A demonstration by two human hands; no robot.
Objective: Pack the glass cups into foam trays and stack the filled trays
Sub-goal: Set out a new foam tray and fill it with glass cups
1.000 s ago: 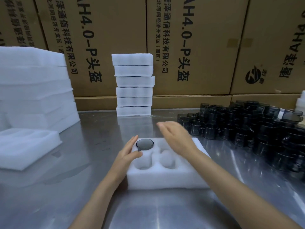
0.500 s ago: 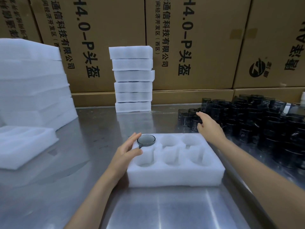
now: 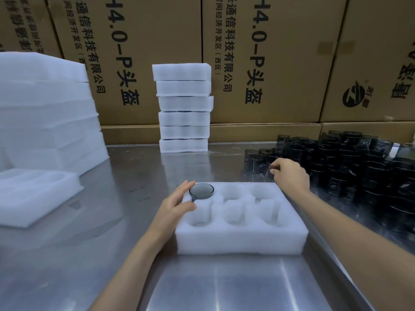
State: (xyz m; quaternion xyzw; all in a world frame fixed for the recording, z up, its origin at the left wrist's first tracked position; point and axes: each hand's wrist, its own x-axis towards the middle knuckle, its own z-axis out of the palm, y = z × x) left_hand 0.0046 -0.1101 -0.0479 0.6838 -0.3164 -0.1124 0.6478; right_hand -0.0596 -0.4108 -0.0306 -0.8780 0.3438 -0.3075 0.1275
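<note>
The left hand [image 3: 177, 204] rests with straight fingers on the foam tray [image 3: 240, 239]. The right hand [image 3: 289, 173] fingers pinch a dark cup [image 3: 268, 171]. Far cartons [image 3: 157, 52] read "0-P头盔".

Left hand [image 3: 177, 204] rests on foam tray [image 3: 238, 241]; right hand [image 3: 290, 175] grips a cup [image 3: 268, 171].

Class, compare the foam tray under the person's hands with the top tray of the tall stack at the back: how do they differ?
The front tray lies alone on the steel table; the top stack tray rests on five others. The front tray's six pockets show, one holding a glass cup; the stack tray shows only its side. Both are white foam.
</note>
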